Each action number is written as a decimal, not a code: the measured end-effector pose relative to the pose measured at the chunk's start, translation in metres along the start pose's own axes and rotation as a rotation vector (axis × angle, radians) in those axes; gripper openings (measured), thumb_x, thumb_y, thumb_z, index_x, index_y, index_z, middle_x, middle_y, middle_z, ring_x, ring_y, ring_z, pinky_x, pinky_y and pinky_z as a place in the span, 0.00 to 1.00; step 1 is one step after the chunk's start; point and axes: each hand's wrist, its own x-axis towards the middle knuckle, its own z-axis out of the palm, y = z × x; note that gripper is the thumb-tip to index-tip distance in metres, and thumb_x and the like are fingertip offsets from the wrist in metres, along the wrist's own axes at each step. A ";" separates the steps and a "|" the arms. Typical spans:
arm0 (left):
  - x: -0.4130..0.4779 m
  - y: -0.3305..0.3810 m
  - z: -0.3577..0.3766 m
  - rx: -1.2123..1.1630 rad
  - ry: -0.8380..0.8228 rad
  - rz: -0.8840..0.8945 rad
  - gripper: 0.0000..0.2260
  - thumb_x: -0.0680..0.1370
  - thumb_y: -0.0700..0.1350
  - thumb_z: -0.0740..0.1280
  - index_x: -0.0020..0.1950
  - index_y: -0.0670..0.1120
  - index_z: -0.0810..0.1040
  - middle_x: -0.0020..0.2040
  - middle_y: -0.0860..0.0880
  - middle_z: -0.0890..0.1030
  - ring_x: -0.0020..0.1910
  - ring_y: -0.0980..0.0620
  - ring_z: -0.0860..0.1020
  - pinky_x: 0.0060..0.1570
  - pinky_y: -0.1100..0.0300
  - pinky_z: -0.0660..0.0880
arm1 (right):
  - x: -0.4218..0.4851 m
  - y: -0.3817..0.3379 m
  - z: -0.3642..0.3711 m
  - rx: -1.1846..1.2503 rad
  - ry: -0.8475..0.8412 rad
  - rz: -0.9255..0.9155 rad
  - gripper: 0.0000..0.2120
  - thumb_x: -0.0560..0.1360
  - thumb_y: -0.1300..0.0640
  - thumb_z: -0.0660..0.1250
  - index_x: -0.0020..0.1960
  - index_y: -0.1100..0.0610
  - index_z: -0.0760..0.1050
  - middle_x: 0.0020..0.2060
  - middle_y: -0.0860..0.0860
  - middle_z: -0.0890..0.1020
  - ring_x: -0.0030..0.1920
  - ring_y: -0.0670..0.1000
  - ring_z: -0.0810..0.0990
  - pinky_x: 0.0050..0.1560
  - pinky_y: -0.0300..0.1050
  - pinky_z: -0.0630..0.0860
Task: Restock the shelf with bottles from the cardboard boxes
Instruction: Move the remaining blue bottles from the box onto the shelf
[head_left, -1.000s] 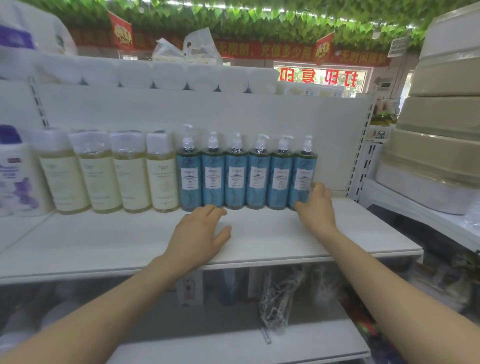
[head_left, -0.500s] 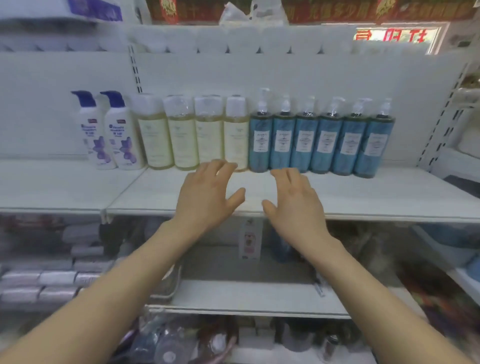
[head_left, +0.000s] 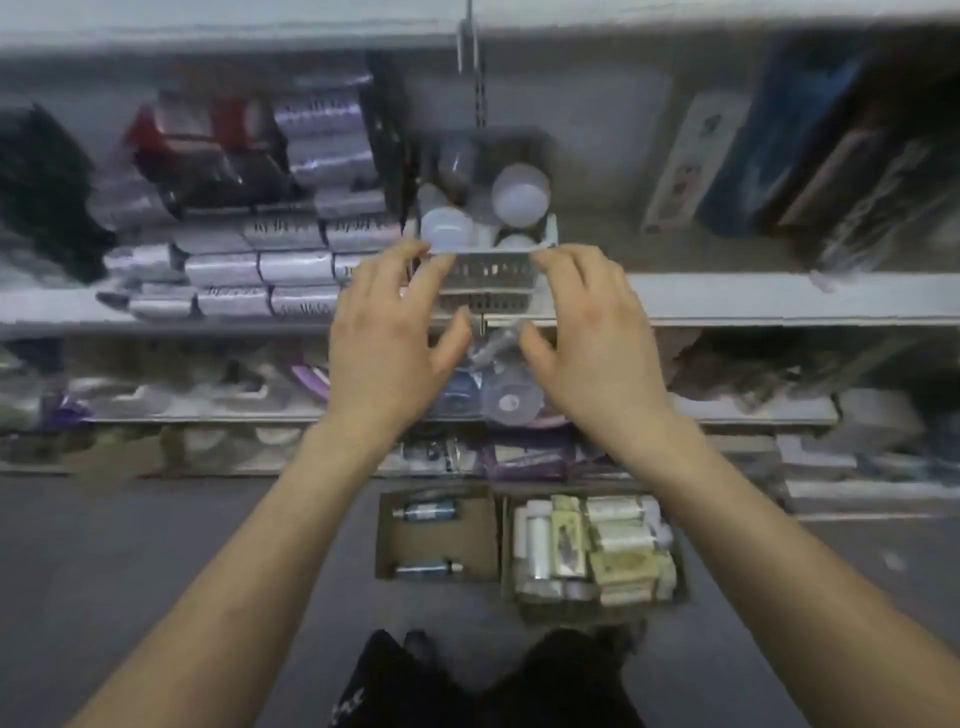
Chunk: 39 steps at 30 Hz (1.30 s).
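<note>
The left hand (head_left: 387, 343) and right hand (head_left: 597, 343) hang side by side before the shelf (head_left: 779, 306), fingers spread and loose, holding nothing. On the floor (head_left: 156, 571) below, the left box (head_left: 387, 540) holds two blue bottles (head_left: 426, 512) lying flat, and the right box (head_left: 571, 613) is packed with pale bottles (head_left: 613, 540).

A: Where are the arms?
B: Both bare and stretched forward. The left forearm (head_left: 249, 545) comes in from 7 o'clock, the right forearm (head_left: 753, 530) from 5 o'clock.
A: And the hands?
B: The left hand (head_left: 389, 343) and right hand (head_left: 592, 343) are side by side, apart, backs up. Fingers are spread and loose toward 12 o'clock, thumbs turned inward, holding nothing.
</note>
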 end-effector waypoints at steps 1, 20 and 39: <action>-0.021 -0.018 0.003 -0.008 -0.043 -0.023 0.21 0.81 0.51 0.68 0.72 0.43 0.79 0.70 0.41 0.77 0.67 0.37 0.77 0.64 0.41 0.75 | -0.014 -0.013 0.020 0.006 -0.035 0.021 0.26 0.77 0.55 0.72 0.73 0.60 0.72 0.68 0.58 0.75 0.67 0.62 0.75 0.67 0.57 0.73; -0.357 -0.208 0.261 -0.020 -0.939 -0.432 0.29 0.80 0.53 0.70 0.80 0.48 0.70 0.76 0.46 0.71 0.72 0.41 0.71 0.66 0.44 0.74 | -0.230 0.029 0.426 0.074 -0.756 0.224 0.29 0.79 0.53 0.70 0.77 0.59 0.69 0.70 0.57 0.72 0.68 0.61 0.73 0.65 0.55 0.75; -0.556 -0.396 0.637 -0.040 -1.297 -0.178 0.32 0.82 0.53 0.70 0.82 0.48 0.63 0.76 0.43 0.70 0.73 0.41 0.70 0.71 0.43 0.73 | -0.307 0.169 0.874 -0.011 -0.972 0.053 0.33 0.79 0.53 0.69 0.80 0.57 0.62 0.73 0.56 0.69 0.72 0.58 0.71 0.69 0.54 0.73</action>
